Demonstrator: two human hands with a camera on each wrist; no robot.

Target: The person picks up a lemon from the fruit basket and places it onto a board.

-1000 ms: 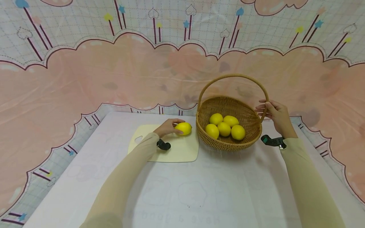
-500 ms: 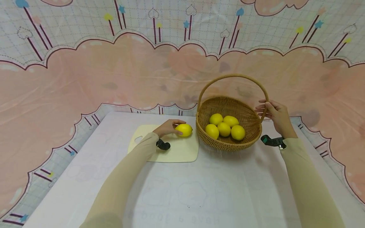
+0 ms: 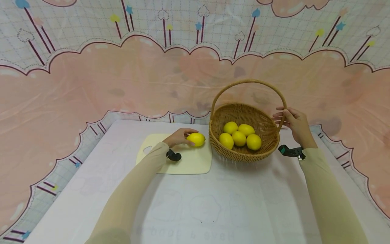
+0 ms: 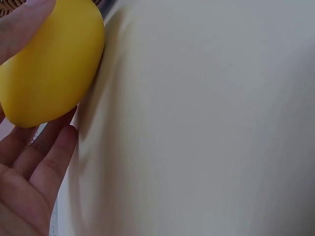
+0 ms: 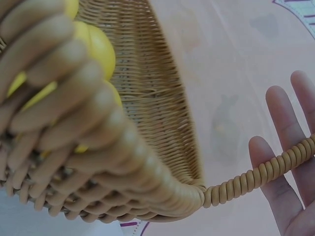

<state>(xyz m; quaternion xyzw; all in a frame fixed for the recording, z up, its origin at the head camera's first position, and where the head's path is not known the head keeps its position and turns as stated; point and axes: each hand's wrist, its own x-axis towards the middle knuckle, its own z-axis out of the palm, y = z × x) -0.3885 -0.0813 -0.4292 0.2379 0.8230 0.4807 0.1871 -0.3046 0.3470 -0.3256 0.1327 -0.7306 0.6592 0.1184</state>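
A yellow lemon (image 3: 196,139) lies over the right part of a cream cutting board (image 3: 189,162). My left hand (image 3: 178,137) grips it, thumb on the near side and fingers on the far side; the left wrist view shows the lemon (image 4: 51,64) close against the board. To the right stands a wicker basket (image 3: 243,155) with several more lemons (image 3: 239,138) inside. My right hand (image 3: 297,122) holds the right side of its arched handle (image 3: 250,81), thumb in front. In the right wrist view the long fingers (image 5: 283,113) reach out behind the handle.
A white cloth (image 3: 189,206) covers the table. Behind it rises a pink printed backdrop (image 3: 146,81). The basket stands close beside the board's right edge, and the board's handle hole (image 3: 147,149) shows at its left.
The lemon and my left hand have shifted very slightly toward the near side over the board. My right hand and the basket have stayed in place.
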